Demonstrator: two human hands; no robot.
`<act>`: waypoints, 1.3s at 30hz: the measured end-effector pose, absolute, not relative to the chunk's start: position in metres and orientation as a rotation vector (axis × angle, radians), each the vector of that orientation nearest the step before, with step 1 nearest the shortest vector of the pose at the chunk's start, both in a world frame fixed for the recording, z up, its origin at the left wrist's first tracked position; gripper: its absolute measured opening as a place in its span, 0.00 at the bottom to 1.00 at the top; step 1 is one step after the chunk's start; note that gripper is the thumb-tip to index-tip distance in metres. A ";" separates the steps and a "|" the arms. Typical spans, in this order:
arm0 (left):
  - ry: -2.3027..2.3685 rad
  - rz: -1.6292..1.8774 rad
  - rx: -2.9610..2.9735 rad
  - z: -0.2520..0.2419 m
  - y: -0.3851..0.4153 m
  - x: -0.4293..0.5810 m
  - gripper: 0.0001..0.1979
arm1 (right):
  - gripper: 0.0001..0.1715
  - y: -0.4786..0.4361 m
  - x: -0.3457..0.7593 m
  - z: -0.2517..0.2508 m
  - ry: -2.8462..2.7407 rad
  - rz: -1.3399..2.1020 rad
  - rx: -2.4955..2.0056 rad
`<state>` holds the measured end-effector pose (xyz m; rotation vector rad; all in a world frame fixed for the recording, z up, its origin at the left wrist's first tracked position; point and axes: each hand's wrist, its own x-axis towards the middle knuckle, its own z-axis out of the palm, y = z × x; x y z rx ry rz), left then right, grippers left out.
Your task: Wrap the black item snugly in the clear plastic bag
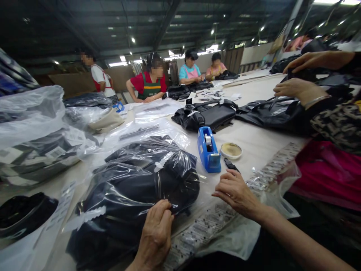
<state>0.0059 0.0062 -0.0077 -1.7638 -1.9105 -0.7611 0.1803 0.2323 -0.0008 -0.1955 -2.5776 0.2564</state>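
Observation:
A black bag wrapped in clear plastic [132,188] lies before me, with strips of tape stuck on the wrap. My left hand [156,229] rests at its near right edge, fingers curled down onto the plastic; the fingertips are partly hidden. To the right, my right hand [238,192] hovers over the table edge, fingers loosely bent and thumb apart, with nothing visible in it. Just beyond stand a blue tape dispenser [208,150] and a round shallow dish [231,149] with a yellowish filling. A black buckle [231,165] lies by my right fingertips.
Plastic-covered bundles [36,150] are piled at left, beside a black round item [25,214]. More black bags [208,114] lie farther back. At right, a co-worker's hands [299,90] handle a black bag. Several people sit or stand beyond the table. Pink fabric [327,173] hangs at right.

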 end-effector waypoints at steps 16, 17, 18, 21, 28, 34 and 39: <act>-1.958 -0.841 -1.733 -0.011 0.009 0.006 0.08 | 0.15 0.221 0.154 -0.034 -2.220 0.550 -0.573; -1.954 -0.847 -1.733 -0.011 0.009 0.006 0.08 | 0.14 0.222 0.153 -0.036 -2.205 0.577 -0.580; -1.954 -0.851 -1.735 -0.012 0.009 0.006 0.08 | 0.14 0.222 0.153 -0.038 -2.189 0.608 -0.587; -1.981 -0.842 -1.747 -0.014 0.008 0.005 0.07 | 0.13 0.223 0.153 -0.041 -2.136 0.698 -0.605; -1.997 -0.870 -1.743 -0.020 0.007 0.003 0.07 | 0.16 0.227 0.163 -0.026 -1.945 0.836 -0.692; -1.961 -0.855 -1.753 -0.021 0.006 0.002 0.07 | 0.19 0.272 0.147 0.008 -1.755 0.927 -0.920; -1.927 -0.865 -1.705 -0.018 0.007 0.004 0.08 | 0.20 0.306 0.117 0.016 -1.752 1.152 -1.083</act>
